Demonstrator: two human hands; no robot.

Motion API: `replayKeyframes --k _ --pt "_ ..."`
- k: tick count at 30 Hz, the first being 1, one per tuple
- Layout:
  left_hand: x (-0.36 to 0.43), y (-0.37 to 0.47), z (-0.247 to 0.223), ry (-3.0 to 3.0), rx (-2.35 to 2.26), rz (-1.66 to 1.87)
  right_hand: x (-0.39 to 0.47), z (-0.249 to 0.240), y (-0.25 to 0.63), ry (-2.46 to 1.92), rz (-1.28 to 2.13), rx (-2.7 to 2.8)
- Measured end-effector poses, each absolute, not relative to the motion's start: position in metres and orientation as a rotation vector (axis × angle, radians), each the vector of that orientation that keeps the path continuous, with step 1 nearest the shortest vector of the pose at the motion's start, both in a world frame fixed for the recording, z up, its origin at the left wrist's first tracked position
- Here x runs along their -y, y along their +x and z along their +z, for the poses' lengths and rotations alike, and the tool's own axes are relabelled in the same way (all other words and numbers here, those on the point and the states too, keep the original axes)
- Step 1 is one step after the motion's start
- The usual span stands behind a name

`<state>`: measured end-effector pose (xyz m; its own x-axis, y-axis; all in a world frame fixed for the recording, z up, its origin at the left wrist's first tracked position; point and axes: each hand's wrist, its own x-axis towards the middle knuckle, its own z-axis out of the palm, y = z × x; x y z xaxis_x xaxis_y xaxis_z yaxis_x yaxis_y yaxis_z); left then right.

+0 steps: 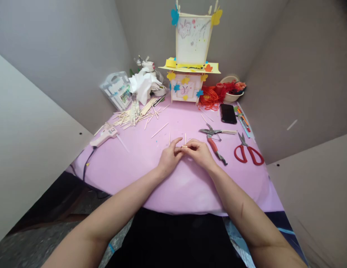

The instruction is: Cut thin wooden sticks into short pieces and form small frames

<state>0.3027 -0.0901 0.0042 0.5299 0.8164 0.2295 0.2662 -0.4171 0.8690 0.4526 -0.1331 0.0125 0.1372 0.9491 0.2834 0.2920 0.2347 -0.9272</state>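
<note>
My right hand is closed at the middle of the table, pinching a small row of short wooden sticks whose pale ends show at the fingertips. Close against it on the left is my left hand, its index finger stretched forward and apart from the thumb. Its lower fingertips meet the left end of the sticks; the exact contact is partly hidden. A thin wooden stick points away just beyond the fingers. Another loose stick lies on the pink cloth, ahead of my left hand.
Pruning shears and red-handled scissors lie right; a phone is behind them. At left are a glue gun with a cord and a stick pile. A butterfly-decorated paper lantern stands at back, beside red cord.
</note>
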Motion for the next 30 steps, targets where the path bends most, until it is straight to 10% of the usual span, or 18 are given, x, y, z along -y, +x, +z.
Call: replayKeyframes --k 30 --pt "0.100 0.311 0.036 1.156 -0.774 0.433 0.140 0.037 0.459 -1.313 1.086 1.026"
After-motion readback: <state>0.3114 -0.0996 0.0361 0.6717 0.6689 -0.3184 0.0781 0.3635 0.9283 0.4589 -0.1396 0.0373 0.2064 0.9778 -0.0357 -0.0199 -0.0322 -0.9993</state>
